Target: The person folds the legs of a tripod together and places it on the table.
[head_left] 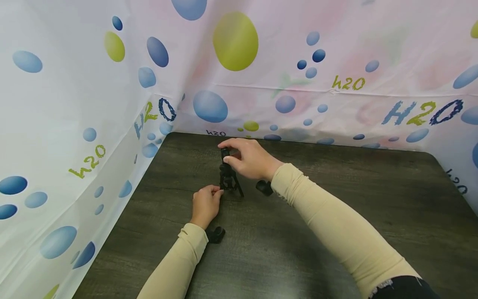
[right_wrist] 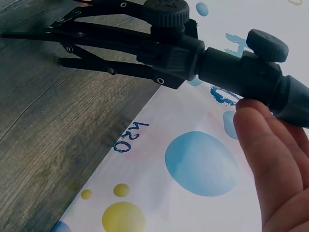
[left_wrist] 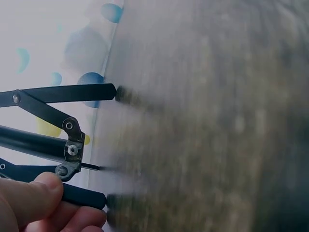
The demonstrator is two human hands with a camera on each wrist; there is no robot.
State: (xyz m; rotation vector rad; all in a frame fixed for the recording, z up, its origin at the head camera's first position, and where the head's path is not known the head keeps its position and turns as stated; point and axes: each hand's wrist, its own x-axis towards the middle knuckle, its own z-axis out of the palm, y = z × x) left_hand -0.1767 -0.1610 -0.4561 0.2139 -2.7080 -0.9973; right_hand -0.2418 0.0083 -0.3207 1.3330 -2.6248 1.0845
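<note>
Our left hand pinches one leg of the black mini tripod, upright on the table; our right hand grips its upper column; we judge it light, stiff, best held there.

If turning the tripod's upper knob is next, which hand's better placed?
Probably the right hand: it's at the top of the tripod, close to the upper knob. The left hand pinches a leg low down, near the table.
</note>
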